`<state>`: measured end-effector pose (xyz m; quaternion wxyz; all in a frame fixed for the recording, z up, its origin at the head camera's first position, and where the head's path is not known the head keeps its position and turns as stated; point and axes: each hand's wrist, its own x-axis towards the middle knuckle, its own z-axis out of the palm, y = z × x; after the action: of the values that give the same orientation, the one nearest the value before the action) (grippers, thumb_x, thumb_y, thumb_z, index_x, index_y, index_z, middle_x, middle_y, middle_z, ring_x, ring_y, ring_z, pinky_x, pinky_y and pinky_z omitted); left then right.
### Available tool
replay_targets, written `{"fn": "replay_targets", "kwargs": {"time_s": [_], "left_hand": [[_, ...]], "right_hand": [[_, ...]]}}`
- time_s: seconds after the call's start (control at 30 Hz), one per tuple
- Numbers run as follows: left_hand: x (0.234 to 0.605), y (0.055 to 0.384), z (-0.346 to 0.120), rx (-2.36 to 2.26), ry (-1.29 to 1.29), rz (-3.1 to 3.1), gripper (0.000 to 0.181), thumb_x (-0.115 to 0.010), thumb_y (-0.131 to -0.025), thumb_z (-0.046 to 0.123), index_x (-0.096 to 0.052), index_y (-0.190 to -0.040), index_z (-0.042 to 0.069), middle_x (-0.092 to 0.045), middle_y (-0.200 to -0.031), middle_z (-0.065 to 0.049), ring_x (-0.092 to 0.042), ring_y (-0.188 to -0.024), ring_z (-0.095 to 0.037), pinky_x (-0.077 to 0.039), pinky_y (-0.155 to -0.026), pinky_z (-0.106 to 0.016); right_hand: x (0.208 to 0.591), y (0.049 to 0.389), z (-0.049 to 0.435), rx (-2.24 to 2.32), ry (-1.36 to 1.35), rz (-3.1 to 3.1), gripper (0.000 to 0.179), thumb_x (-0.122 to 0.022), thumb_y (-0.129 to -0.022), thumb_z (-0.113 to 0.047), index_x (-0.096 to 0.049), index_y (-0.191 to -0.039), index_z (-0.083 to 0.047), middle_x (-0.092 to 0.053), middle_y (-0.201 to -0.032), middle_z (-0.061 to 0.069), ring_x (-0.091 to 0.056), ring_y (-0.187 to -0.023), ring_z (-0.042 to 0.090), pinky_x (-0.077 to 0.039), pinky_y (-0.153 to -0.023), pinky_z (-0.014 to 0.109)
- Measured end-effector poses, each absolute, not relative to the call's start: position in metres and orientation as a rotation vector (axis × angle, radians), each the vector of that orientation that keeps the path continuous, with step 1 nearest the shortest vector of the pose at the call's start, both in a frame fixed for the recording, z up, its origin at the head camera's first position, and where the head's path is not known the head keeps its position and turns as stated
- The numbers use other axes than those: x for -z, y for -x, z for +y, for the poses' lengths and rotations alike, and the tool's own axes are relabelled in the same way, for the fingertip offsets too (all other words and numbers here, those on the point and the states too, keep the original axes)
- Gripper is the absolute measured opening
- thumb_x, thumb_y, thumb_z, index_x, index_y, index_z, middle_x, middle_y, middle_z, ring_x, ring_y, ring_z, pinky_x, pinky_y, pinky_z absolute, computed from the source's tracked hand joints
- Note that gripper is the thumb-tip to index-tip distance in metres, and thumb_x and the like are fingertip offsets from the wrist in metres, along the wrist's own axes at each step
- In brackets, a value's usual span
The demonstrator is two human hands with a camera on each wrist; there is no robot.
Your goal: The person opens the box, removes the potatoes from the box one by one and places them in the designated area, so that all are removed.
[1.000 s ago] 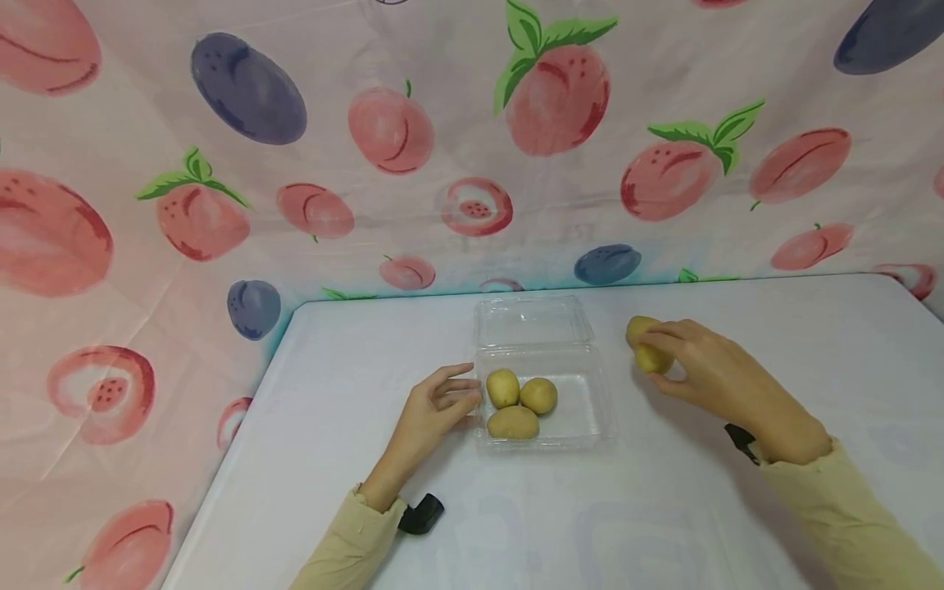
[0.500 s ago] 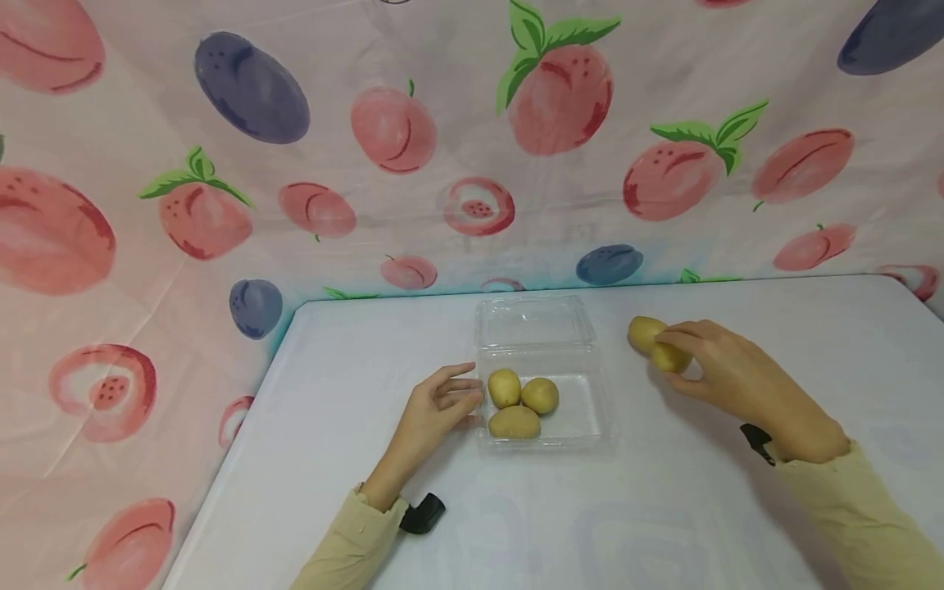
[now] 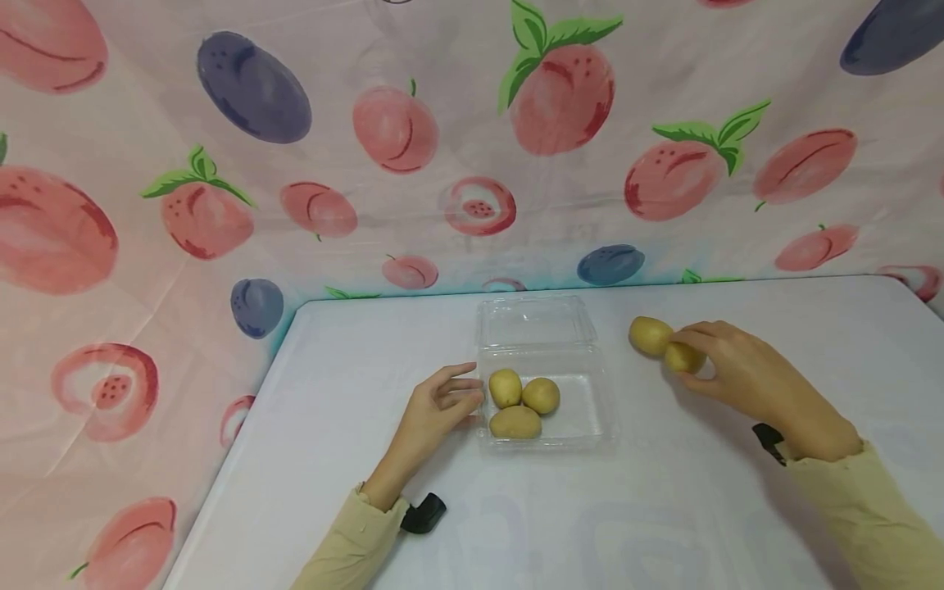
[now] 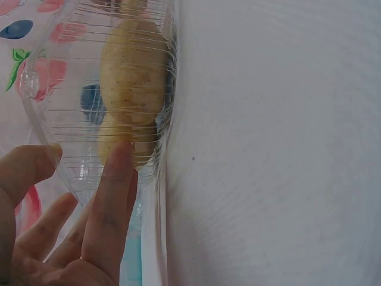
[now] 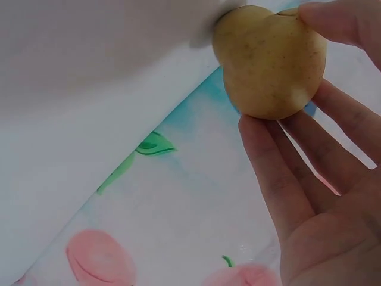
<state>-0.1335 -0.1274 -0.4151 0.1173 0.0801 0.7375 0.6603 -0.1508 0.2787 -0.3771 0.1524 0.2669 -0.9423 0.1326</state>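
The fingers [image 4: 116, 185] of your left hand [image 3: 426, 416] were spread and gripped nothing; one tip met the outer side of the transparent box [image 3: 583, 410] and another reached its rim, a light touch that probably steadied so thin a box on the worktop [image 3: 531, 524]. Inside, toward that hand, the front potato [image 3: 515, 423] lay on its side near the front wall, with the left rear potato [image 3: 505, 388] and the right rear potato [image 3: 542, 397] close behind it; grouped like that, they likely kept one another from rolling.

Well to the right of the box, your right hand [image 3: 748, 373] pinched the held potato [image 3: 684, 359] between thumb and fingertips, palm off it, a grip that suited its rounded shape. I can't tell whether it was off the worktop. Just beyond it, to the left, was the loose potato [image 3: 649, 337]; whether the two touched, the views don't settle. The lid [image 3: 536, 324] lay folded back behind the box, presumably so the top stayed accessible. Farthest off hung the fruit-printed backdrop [image 3: 413, 49].
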Motion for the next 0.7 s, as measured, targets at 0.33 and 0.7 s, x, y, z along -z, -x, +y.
{"fn": "replay_targets", "kwargs": {"time_s": [0.33,0.7], "left_hand": [[0.4148,0.1332,-0.1272,-1.931,-0.235,2.162,0.052,-0.069,-0.094,0.010,-0.050,-0.142,0.004,-0.062,-0.128,-0.023,-0.065,-0.113,-0.032,-0.063,-0.084,-0.036],[0.4142,0.1334,-0.1269,-1.925,-0.235,2.169,0.052,-0.068,-0.094,0.010,-0.050,-0.142,0.004,-0.062,-0.128,-0.022,-0.066,-0.112,-0.030,-0.062,-0.084,-0.037]], "right_hand": [[0.3819,0.1532,0.2863,-0.391,-0.729,-2.754,0.044,-0.087,-0.069,-0.007,-0.069,-0.107,0.006,-0.068,-0.106,0.022,-0.063,-0.099,0.040,-0.055,-0.081,0.058],[0.3829,0.1567,0.2895,-0.404,-0.659,-2.886,0.041,-0.083,-0.074,-0.010,-0.068,-0.108,0.007,-0.068,-0.106,0.023,-0.062,-0.100,0.041,-0.053,-0.086,0.059]]}}
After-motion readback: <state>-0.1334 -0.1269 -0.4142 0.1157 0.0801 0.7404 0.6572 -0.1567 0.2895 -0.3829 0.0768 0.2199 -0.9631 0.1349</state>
